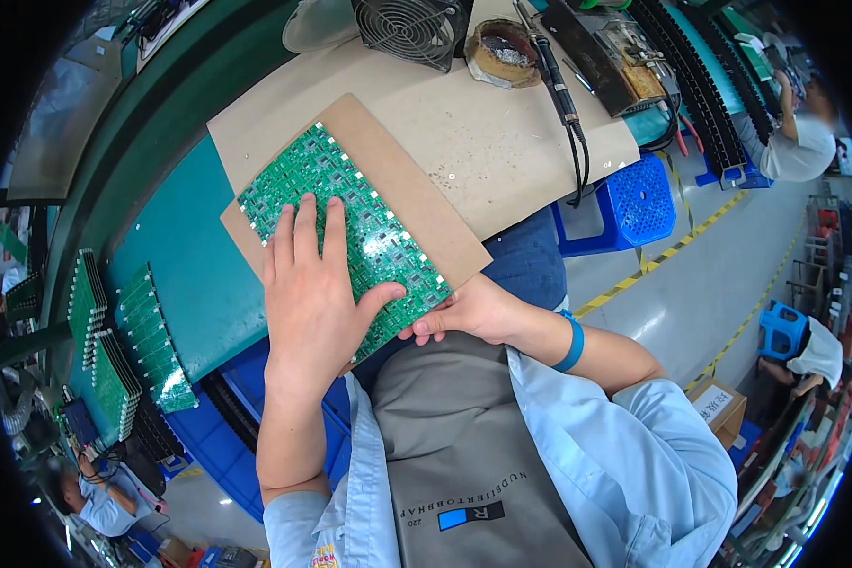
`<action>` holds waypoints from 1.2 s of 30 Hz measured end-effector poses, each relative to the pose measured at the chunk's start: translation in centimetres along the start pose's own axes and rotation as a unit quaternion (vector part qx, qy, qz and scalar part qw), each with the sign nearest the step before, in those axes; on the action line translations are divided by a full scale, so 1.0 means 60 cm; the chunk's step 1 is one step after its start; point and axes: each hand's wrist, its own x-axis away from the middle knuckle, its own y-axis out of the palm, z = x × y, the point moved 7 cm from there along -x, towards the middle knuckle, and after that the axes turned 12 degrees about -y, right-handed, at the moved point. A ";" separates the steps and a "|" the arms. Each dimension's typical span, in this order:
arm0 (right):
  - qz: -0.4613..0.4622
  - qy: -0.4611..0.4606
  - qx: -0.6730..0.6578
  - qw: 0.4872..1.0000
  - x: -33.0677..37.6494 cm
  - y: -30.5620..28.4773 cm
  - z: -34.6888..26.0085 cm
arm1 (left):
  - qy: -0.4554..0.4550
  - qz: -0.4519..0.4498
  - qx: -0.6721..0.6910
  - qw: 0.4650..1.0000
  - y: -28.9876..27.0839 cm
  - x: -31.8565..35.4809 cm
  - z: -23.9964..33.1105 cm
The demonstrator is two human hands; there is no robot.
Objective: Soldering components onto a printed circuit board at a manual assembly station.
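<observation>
A green circuit board panel (388,248), full of small components with white connectors along its edge, lies aslant on a brown cardboard sheet (426,213). My left hand (314,284) rests flat on the panel, fingers stretched out and thumb spread to the side. At the panel's near right corner, my right hand (473,310) is closed on its edge. Some of the right fingertips show below that corner; whether they also grip the cardboard I cannot tell. A blue band circles my right wrist.
A soldering iron (560,99), a round pot (502,52) and a black fan (407,28) stand at the back on brown paper. Another panel (151,341) lies at left beside racked boards (114,388). A blue stool (644,204) is at right. Co-workers sit farther off.
</observation>
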 end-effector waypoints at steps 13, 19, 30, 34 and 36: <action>0.024 0.018 0.002 1.000 0.019 -0.025 0.000 | -0.064 0.070 0.080 0.992 -0.011 -0.013 -0.089; -0.010 0.019 0.142 0.990 0.053 -0.071 -0.019 | -0.172 0.085 0.152 0.970 0.009 0.030 -0.197; 0.196 -0.229 0.444 0.844 0.094 -0.084 -0.140 | -0.114 0.021 0.221 0.968 0.011 0.151 -0.179; 0.179 -0.250 0.504 0.807 0.085 -0.076 -0.141 | -0.087 -0.018 0.201 0.976 0.010 0.173 -0.149; 0.178 -0.237 0.504 0.811 0.082 -0.076 -0.142 | -0.091 -0.020 0.187 0.978 0.017 0.180 -0.149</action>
